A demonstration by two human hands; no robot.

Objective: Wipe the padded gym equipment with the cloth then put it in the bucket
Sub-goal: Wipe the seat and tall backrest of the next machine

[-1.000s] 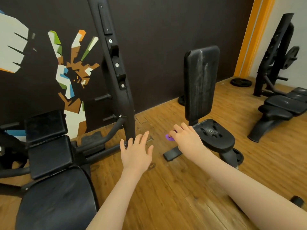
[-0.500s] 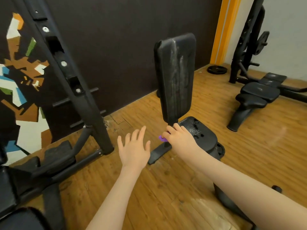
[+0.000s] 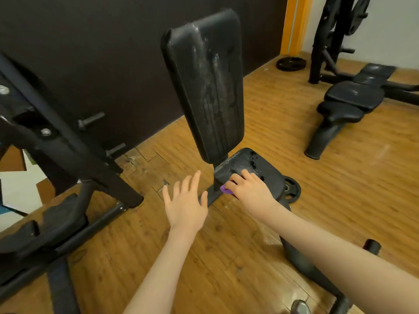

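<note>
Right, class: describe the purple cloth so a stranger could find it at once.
Start at the tall black upright padded backrest. Below it sits the black seat pad, where the right hand grips the small purple cloth, the only purple thing among black gear.

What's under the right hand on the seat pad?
A purple cloth, only its corner showing beside the right hand, on the wet seat pad. The rest is covered.

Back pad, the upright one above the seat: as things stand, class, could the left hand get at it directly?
Probably yes. The left hand is open, holds nothing and hovers just below the back pad, with only bare floor between them.
</note>
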